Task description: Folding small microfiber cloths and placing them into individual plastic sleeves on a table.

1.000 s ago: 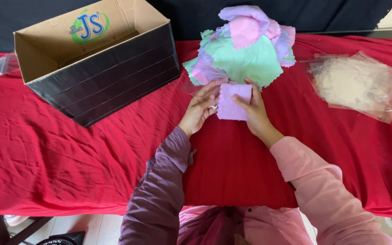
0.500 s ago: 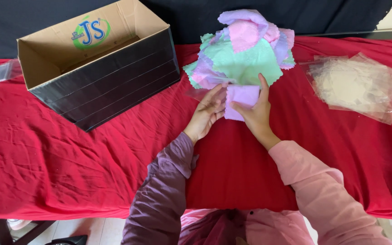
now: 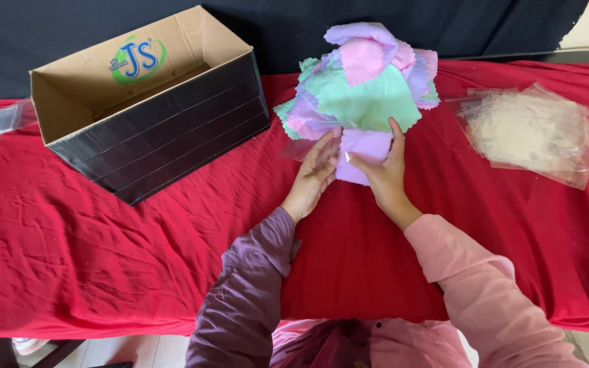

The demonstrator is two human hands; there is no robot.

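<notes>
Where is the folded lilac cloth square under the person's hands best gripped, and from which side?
Probably by its near bottom edge, coming from the person's side. The folded lilac cloth square lies flat on the red tablecloth, its far edge tucked against the heap of pastel cloths. The left hand and right hand flank it, leaving that near edge free.

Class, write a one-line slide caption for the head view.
Both hands, left and right, press a folded lilac cloth before a pastel cloth pile on a red tablecloth.
</notes>
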